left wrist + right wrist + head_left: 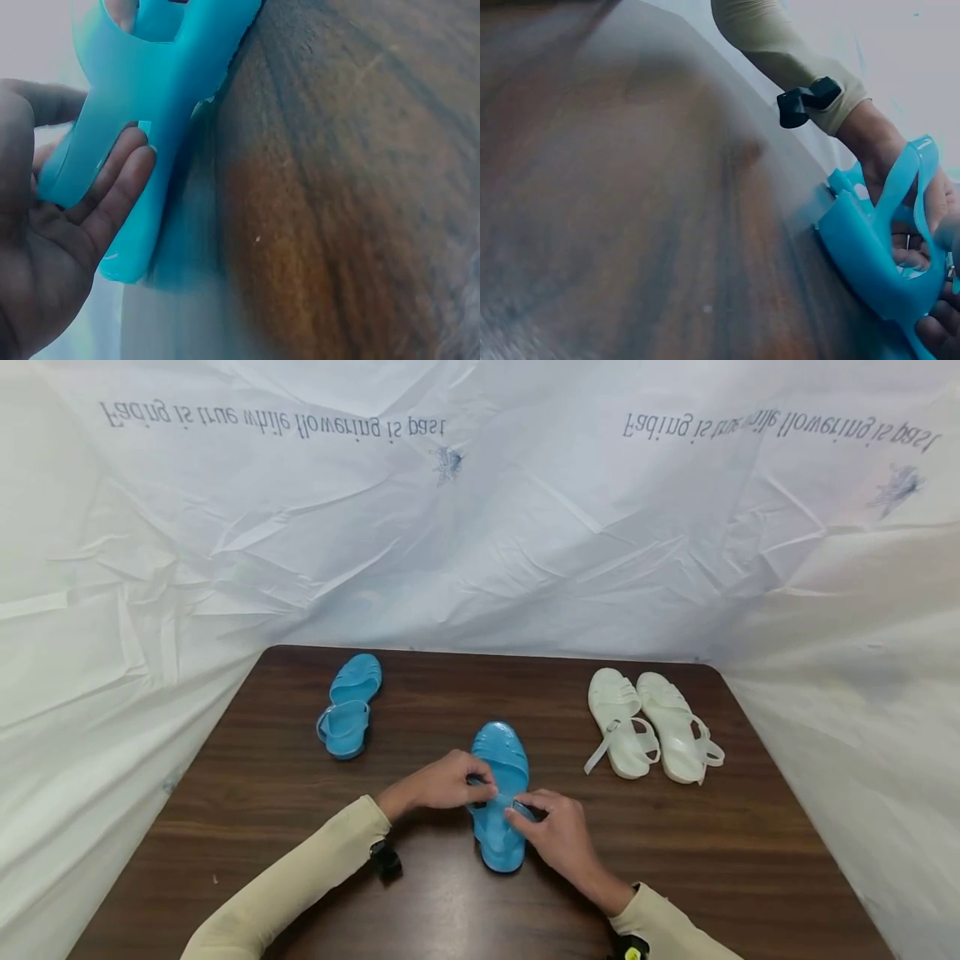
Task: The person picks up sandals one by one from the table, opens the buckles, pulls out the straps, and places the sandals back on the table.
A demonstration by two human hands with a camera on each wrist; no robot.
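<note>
A blue sandal point(500, 745) is lying on the table point(450, 910), toe pointing away from the person, and every place here is relative to it. At its left side, the left hand point(446, 781) is pinching its strap point(79, 161) between thumb and fingers. At its right side, the right hand point(561, 831) is grasping the ankle band point(522, 810) with thumb and forefinger; a small metal buckle point(950, 265) is showing beside the fingers there. A second blue sandal point(356, 678) is resting beyond it to the left, well apart. Beyond it to the right, two white sandals are lying side by side: the nearer one point(613, 692) is trailing a loose strip point(597, 757), while the farther one point(677, 742) is keeping its band looped. Behind them all, a printed white sheet point(450, 560) is hanging.
</note>
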